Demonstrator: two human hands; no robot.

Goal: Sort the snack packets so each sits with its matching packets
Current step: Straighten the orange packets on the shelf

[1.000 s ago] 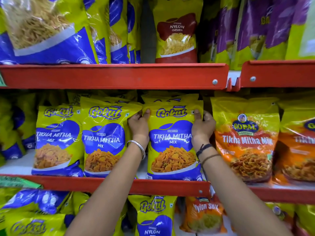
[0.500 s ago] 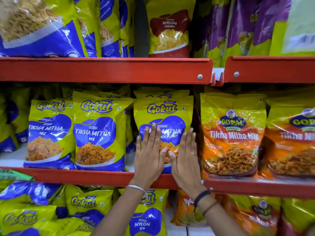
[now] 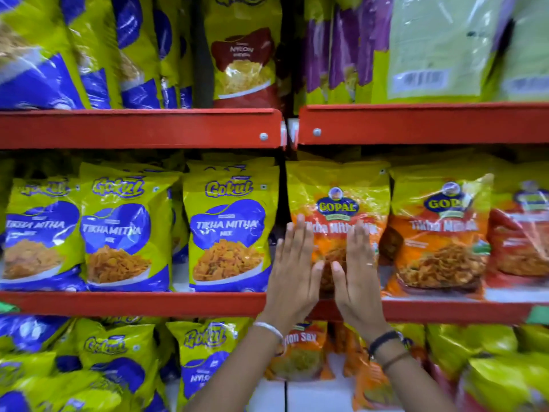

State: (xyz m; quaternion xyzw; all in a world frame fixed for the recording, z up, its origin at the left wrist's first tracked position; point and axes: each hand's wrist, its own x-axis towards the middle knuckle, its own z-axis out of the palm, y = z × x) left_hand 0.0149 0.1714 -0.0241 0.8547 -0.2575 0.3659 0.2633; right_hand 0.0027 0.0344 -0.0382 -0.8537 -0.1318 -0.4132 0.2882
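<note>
On the middle shelf [image 3: 133,303] the sorting looks nearly done: blue packets [image 3: 228,230] grouped at 9 o'clock, while left hand [image 3: 292,270] and right hand [image 3: 356,269], both flat and empty, press the orange packet [image 3: 337,200] among its matches at 3 o'clock.

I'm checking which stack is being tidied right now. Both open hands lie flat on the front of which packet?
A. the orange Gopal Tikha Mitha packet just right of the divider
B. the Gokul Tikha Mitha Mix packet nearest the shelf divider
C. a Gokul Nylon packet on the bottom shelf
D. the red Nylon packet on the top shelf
A: the left hand and right hand lie flat, fingers up, on the orange Gopal packet.
</note>
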